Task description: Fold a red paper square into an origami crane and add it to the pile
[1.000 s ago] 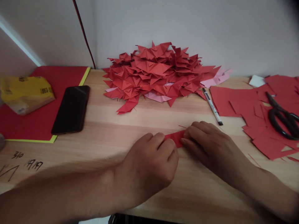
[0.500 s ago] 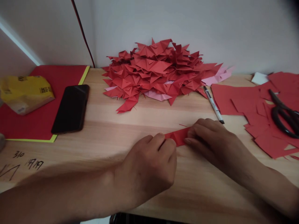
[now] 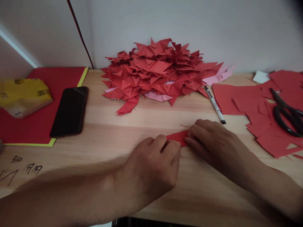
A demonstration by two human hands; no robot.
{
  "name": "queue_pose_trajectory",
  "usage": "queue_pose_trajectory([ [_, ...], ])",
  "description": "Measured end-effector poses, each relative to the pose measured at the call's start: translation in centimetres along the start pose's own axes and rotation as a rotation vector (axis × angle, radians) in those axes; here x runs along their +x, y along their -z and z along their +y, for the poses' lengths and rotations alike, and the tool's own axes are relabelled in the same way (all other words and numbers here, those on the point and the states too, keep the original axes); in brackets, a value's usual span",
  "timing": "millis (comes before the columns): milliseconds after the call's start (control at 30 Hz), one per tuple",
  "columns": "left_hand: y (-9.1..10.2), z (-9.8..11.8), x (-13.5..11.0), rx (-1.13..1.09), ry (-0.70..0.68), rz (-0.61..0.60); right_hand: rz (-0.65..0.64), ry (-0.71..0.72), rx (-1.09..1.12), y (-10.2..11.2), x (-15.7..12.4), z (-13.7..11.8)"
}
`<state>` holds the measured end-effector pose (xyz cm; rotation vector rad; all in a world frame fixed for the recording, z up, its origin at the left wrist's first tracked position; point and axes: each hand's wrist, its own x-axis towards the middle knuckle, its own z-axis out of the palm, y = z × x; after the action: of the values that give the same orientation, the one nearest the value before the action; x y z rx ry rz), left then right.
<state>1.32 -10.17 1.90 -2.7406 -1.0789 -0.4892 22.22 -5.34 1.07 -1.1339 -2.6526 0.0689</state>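
Left grip (image 3: 156,165), right grip (image 3: 213,142), forearms (image 3: 75,197) all bare

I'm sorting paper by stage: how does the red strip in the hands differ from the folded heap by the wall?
The red strip is held in the left hand and right hand; the folded heap has neither hand on it. What shows of the red strip is a narrow band, while the folded heap spreads wide with many points. The red strip shows only red; the folded heap includes some pink. Both are mainly red.
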Motion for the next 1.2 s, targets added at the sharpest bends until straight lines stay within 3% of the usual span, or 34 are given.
queue_pose_trajectory([
  [433,-0.1,0.1,0.2,0.024,0.001,-0.109,0.015,-0.003,-0.023,0.1,-0.1,-0.1],
  [700,-0.1,0.1,0.0,0.045,-0.036,-0.042,0.029,-0.064,0.044,0.4,-0.4,-0.1],
  [833,-0.2,0.2,-0.1,0.046,-0.034,-0.036,0.141,-0.002,0.067,1.1,-1.6,-1.6],
  [1033,-0.4,0.4,-0.6,0.053,-0.031,0.000,0.016,0.161,0.042,1.0,-3.6,-4.8],
  [1200,-0.6,0.6,-0.6,0.086,-0.039,-0.001,0.038,0.116,-0.152,0.2,-4.3,-5.2],
])
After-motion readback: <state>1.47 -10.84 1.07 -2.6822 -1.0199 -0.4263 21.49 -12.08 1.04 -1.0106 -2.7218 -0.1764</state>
